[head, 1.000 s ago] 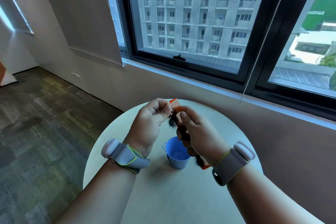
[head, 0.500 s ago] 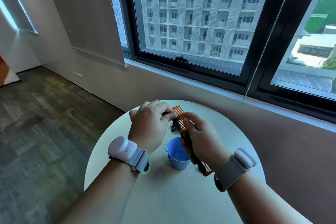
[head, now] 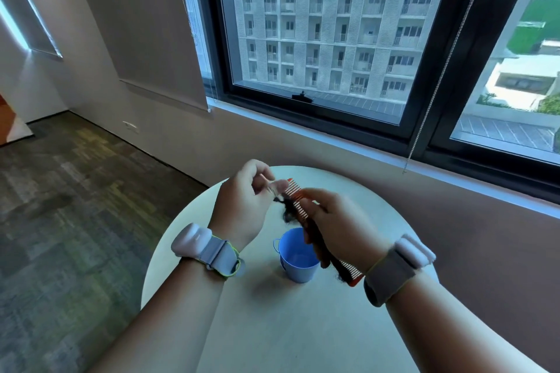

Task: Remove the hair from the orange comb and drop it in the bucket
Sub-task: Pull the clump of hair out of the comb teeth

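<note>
Pinching a dark hair clump (head: pixel 287 211) off the orange comb (head: pixel 298 201), left hand (head: pixel 242 212) fingers clamped on it, right hand (head: pixel 339 227) gripping comb lengthwise, blue bucket (head: pixel 295 254) directly below fingers.

Daylit room, wide-angle view — bright outside, softer within.
Light is admitted through the window (head: pixel 327 39); the counter (head: pixel 272 327) is evenly lit, with faint shadows cast beneath the forearms. The left hand (head: pixel 242 206) is smeared by motion blur — straight lines are bowed near the edges.
</note>
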Action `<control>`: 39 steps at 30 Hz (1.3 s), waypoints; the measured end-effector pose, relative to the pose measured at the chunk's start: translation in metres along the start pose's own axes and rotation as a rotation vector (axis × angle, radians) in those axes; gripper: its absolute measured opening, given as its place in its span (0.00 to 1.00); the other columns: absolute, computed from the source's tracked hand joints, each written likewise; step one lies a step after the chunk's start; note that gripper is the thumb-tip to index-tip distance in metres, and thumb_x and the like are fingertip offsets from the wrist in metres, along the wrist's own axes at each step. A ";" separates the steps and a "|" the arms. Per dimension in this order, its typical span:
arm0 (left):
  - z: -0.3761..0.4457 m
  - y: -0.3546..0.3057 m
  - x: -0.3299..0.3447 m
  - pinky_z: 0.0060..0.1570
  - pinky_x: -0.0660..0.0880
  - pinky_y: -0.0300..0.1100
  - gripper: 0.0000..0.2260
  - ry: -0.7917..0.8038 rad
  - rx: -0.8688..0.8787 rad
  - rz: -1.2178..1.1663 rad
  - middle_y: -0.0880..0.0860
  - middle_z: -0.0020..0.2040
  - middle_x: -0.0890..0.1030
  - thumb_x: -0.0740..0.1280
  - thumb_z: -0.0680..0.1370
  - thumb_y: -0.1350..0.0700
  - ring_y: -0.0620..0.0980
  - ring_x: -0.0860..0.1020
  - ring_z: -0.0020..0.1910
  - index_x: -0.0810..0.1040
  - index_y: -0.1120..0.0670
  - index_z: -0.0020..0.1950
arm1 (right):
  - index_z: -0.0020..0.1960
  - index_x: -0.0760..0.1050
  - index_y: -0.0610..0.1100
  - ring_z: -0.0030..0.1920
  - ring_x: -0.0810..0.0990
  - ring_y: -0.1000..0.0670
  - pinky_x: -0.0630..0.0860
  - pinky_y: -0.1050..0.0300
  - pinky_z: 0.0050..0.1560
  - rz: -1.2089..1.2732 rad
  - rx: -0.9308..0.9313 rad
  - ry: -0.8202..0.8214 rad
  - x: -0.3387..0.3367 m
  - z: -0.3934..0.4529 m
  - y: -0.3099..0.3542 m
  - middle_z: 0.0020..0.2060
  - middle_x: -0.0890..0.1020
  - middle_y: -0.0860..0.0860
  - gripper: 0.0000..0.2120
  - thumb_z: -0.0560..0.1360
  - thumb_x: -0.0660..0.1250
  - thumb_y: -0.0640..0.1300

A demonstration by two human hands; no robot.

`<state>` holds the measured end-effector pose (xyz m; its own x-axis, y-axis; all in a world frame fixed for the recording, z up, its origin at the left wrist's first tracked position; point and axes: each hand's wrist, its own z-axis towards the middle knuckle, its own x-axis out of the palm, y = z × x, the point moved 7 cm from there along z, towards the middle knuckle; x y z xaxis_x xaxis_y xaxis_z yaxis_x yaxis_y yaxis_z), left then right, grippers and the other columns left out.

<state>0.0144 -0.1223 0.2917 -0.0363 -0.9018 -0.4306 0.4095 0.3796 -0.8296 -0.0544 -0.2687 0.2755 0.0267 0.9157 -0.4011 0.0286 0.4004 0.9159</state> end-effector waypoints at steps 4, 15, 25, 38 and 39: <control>-0.007 0.007 0.010 0.44 0.74 0.34 0.22 0.128 -0.155 -0.197 0.46 0.45 0.81 0.77 0.64 0.41 0.39 0.78 0.39 0.76 0.46 0.53 | 0.55 0.76 0.53 0.22 0.74 0.43 0.75 0.51 0.24 0.247 0.003 -0.103 -0.017 0.002 -0.002 0.26 0.77 0.42 0.10 0.84 0.56 0.45; -0.008 -0.010 0.013 0.41 0.75 0.36 0.03 -0.085 -0.105 -0.162 0.45 0.35 0.85 0.73 0.76 0.54 0.40 0.80 0.34 0.85 0.52 0.44 | 0.61 0.76 0.56 0.18 0.66 0.47 0.64 0.61 0.19 0.264 -0.089 -0.156 -0.018 0.001 -0.002 0.25 0.71 0.46 0.11 0.83 0.59 0.47; -0.008 -0.013 0.017 0.40 0.77 0.40 0.04 -0.089 -0.014 -0.065 0.47 0.34 0.83 0.72 0.75 0.53 0.46 0.81 0.35 0.82 0.52 0.42 | 0.55 0.82 0.54 0.24 0.56 0.52 0.55 0.63 0.24 0.496 -0.012 0.008 -0.009 -0.003 -0.001 0.27 0.60 0.48 0.15 0.78 0.65 0.36; 0.022 -0.016 -0.013 0.41 0.82 0.56 0.04 -0.169 -0.055 -0.166 0.52 0.35 0.84 0.68 0.73 0.53 0.54 0.84 0.36 0.82 0.52 0.40 | 0.56 0.75 0.32 0.22 0.62 0.53 0.61 0.64 0.22 0.154 0.046 0.123 -0.003 -0.007 -0.013 0.29 0.67 0.44 0.11 0.76 0.58 0.31; 0.024 -0.017 -0.012 0.41 0.82 0.55 0.04 -0.121 -0.091 -0.200 0.53 0.35 0.84 0.70 0.73 0.56 0.54 0.84 0.35 0.83 0.53 0.39 | 0.53 0.75 0.32 0.22 0.63 0.53 0.61 0.64 0.22 0.153 0.058 0.106 -0.002 -0.007 -0.015 0.28 0.68 0.46 0.08 0.76 0.59 0.32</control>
<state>0.0297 -0.1226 0.3197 0.0028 -0.9770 -0.2133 0.3212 0.2029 -0.9250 -0.0624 -0.2759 0.2626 -0.0700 0.9656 -0.2506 0.0901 0.2563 0.9624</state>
